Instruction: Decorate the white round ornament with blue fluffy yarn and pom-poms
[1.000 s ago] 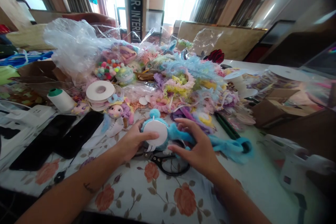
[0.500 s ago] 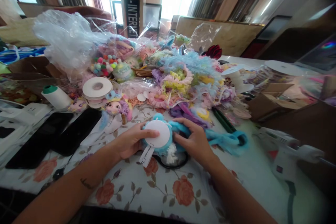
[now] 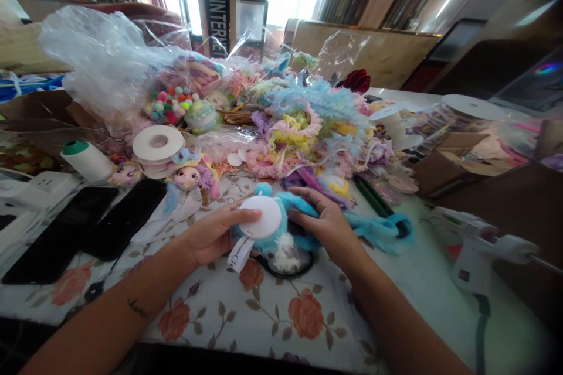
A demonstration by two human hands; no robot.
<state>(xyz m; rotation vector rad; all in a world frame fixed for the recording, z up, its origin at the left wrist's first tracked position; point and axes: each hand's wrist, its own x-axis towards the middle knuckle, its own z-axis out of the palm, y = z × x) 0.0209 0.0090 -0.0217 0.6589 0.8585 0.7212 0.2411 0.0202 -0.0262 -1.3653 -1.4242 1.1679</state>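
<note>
My left hand (image 3: 215, 231) is closed around a fluffy blue craft piece (image 3: 266, 241), its thumb pressed on a round white disc (image 3: 266, 220) on the face turned to me. A white tag with lettering (image 3: 240, 253) hangs from the lower left of the piece, and a small blue pom-pom (image 3: 263, 188) tops it. On the right side, my right hand (image 3: 328, 222) has its fingers closed on a strand of blue wool (image 3: 301, 202), whose loose length (image 3: 387, 234) trails off to the right. Under the piece lies a black oval-rimmed object (image 3: 290, 274) with a white tuft above it.
Behind my hands spreads a heap of pastel lace trims (image 3: 316, 99), pom-poms (image 3: 171, 104) and plastic bags (image 3: 101, 53). Two black phones (image 3: 129, 220), a ribbon spool (image 3: 158, 143) and a thread cone (image 3: 85, 161) stand left. A glue gun (image 3: 479, 252) and cardboard box (image 3: 461, 164) are at right.
The view has shifted slightly. The blue piece and my left hand have moved a little left, and the white disc is tilted slightly differently. Both hands keep their hold.
</note>
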